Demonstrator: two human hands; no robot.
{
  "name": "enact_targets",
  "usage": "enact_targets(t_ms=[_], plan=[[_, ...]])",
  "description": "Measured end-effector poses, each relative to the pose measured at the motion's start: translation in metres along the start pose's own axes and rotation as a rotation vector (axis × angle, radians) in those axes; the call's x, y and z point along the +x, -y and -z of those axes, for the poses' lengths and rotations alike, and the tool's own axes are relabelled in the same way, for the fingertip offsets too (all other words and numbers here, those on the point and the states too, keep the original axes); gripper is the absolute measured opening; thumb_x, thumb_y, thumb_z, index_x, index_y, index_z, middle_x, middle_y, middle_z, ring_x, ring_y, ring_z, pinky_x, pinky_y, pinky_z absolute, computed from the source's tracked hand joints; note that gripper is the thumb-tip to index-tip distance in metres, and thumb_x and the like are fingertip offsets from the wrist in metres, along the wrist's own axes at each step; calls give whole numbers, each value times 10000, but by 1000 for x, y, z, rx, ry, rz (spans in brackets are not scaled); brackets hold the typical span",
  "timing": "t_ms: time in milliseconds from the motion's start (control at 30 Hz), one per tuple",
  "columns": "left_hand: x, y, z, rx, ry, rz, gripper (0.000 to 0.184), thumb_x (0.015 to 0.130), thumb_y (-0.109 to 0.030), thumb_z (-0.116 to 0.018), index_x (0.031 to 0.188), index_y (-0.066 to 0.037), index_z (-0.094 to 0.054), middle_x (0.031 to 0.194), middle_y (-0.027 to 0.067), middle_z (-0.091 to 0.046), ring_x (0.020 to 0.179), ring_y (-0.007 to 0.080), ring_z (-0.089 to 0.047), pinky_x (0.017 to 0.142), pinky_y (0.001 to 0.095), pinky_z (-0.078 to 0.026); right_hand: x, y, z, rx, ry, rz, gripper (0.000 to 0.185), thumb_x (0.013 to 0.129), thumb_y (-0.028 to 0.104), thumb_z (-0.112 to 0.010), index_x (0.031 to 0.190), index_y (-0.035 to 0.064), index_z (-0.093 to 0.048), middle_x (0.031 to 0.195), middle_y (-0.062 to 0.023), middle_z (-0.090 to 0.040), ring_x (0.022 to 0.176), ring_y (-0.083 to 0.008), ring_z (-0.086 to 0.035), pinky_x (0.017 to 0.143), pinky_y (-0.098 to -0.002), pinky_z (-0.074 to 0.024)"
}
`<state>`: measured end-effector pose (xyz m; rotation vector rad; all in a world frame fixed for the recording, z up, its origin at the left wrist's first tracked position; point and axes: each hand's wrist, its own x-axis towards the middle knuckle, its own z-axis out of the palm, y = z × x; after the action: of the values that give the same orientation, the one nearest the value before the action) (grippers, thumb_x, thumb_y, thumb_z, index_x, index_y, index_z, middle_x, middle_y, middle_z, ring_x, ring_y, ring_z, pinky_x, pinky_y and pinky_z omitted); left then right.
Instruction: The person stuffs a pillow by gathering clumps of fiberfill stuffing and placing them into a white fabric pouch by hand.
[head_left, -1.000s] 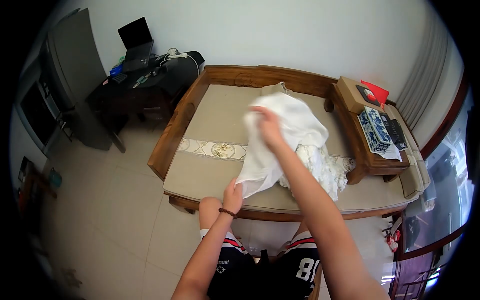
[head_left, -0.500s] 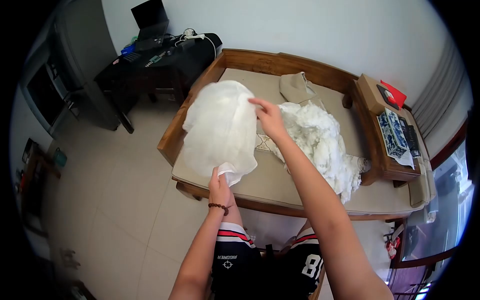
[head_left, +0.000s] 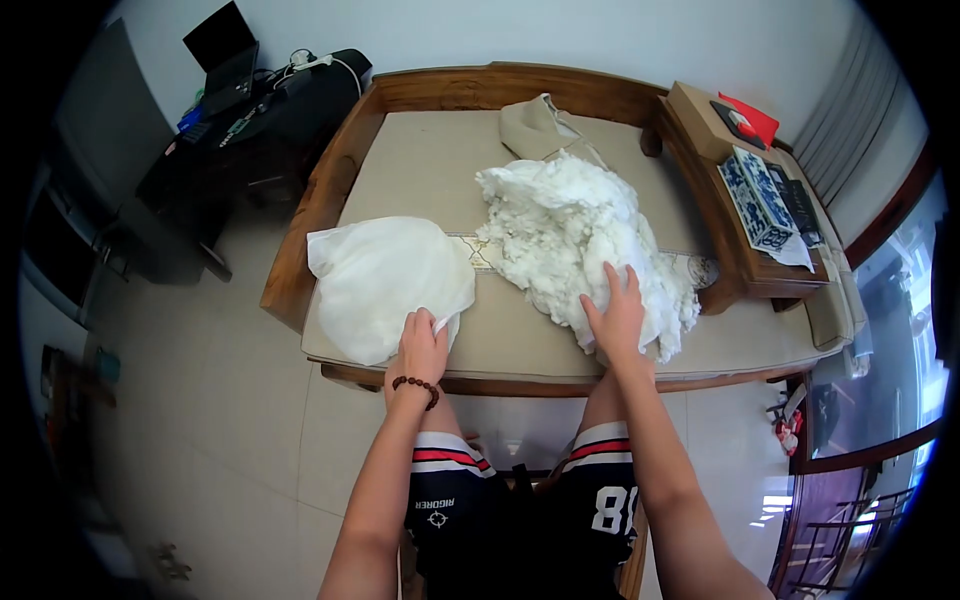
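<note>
A rounded, stuffed white pillow insert (head_left: pixel 385 280) lies on the left part of the seat cushion. My left hand (head_left: pixel 421 350) is closed on the gathered fabric at its near right edge. To the right is a big loose heap of white fluffy stuffing (head_left: pixel 570 230). At the heap's near edge my right hand (head_left: pixel 618 315) is open, fingers spread, with nothing gripped; whether the fingertips touch the fluff I cannot tell. Behind the heap sits a crumpled beige cover (head_left: pixel 533 125).
The wooden daybed (head_left: pixel 320 220) has a raised rim and a beige cushion (head_left: pixel 400 160). On its right, a small wooden table (head_left: pixel 745 270) bears a cardboard box (head_left: pixel 695 120) and a blue-and-white tissue box (head_left: pixel 752 200). A laptop (head_left: pixel 228 70) stands on the dark desk at left.
The pillow insert has come down from a raised position onto the cushion. My right hand has left its upper edge and moved right to the stuffing. My left hand keeps its hold.
</note>
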<state>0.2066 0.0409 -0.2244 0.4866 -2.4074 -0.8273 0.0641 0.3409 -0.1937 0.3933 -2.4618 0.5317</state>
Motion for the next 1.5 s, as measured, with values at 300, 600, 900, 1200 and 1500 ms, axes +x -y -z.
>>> enact_targets(t_ms=[300, 600, 900, 1200, 1500], plan=[[-2, -32, -17, -43, 153, 42, 430, 1044, -290, -598, 767, 35, -646, 848, 229, -607, 800, 427, -610, 749, 512, -489, 28, -5, -33, 72, 263, -178, 631, 845, 315, -796, 1429, 189, -594, 1343, -171, -564, 1141, -394, -625, 896, -519, -477], [9, -17, -31, -83, 157, 77, 268, 1051, -223, -560, 953, 22, -601, 839, 281, -632, 806, 459, -629, 690, 516, -478, 66, -12, -18, 116, -41, -27, 306, 861, 189, -739, 1161, 132, -741, 1247, -117, -613, 1095, -323, -600, 926, -474, -423], [14, -40, -28, 121, -233, -257, 344, 922, -203, -747, 1187, -19, -629, 1126, 183, -674, 926, 350, -663, 820, 431, -542, 106, 5, 10, 652, 45, -90, 244, 909, 111, -695, 1143, 62, -743, 1149, -170, -730, 1060, -378, -683, 915, -403, -532], [17, -115, -128, -1048, 435, 412, 475, 979, -299, -753, 1305, -17, -554, 1092, 118, -686, 924, 204, -682, 762, 331, -582, 11, 16, -35, 607, 146, 165, 323, 858, 49, -687, 1176, 39, -739, 1269, -183, -699, 1172, -397, -643, 1002, -446, -501], [13, -89, -153, -1166, 517, 561, 145, 1012, -140, -696, 1103, -34, -657, 886, 9, -680, 774, 115, -684, 719, 277, -597, -11, 10, -28, 581, 148, 189, 724, 739, 29, -710, 1447, 135, -607, 1522, -173, -517, 1323, -366, -524, 1107, -484, -394]])
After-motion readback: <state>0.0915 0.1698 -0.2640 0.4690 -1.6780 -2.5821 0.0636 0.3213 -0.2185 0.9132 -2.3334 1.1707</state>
